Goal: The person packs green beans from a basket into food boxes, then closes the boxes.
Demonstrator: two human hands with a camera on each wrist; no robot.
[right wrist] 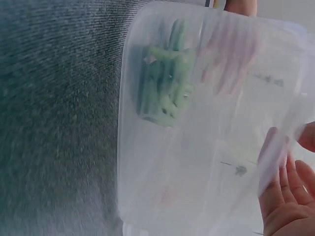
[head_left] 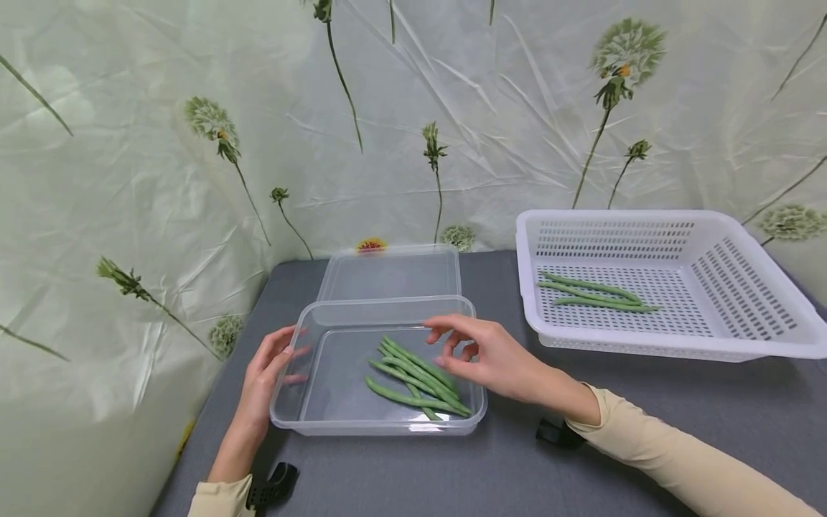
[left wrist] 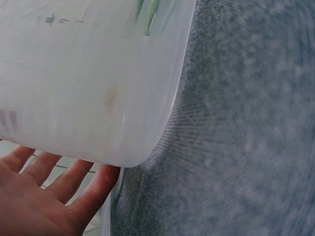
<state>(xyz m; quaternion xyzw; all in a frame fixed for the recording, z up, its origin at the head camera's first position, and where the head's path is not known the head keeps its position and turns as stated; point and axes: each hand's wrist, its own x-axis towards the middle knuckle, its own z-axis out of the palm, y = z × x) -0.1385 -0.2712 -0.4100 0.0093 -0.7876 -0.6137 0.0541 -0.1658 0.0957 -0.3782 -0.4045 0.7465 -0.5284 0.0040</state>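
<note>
A clear plastic container (head_left: 349, 429) stands on the grey cloth with several green beans (head_left: 420, 377) lying in its right half. My left hand (head_left: 261, 380) is at its left side; in the left wrist view the fingers (left wrist: 96, 184) stretch out against the container wall. Over the right rim hovers my right hand (head_left: 491, 355), its fingers loosely bent and nothing held between them. The right wrist view shows the right hand (right wrist: 290, 196) beside the translucent wall, with the beans (right wrist: 165, 83) blurred through the plastic.
A white perforated basket (head_left: 646, 345) stands at the back right, with several green beans (head_left: 597, 293) on its floor. Behind the container lies a clear flat lid (head_left: 390, 273). A flower-printed sheet (head_left: 388, 143) hangs behind the grey cloth-covered table (head_left: 400, 477).
</note>
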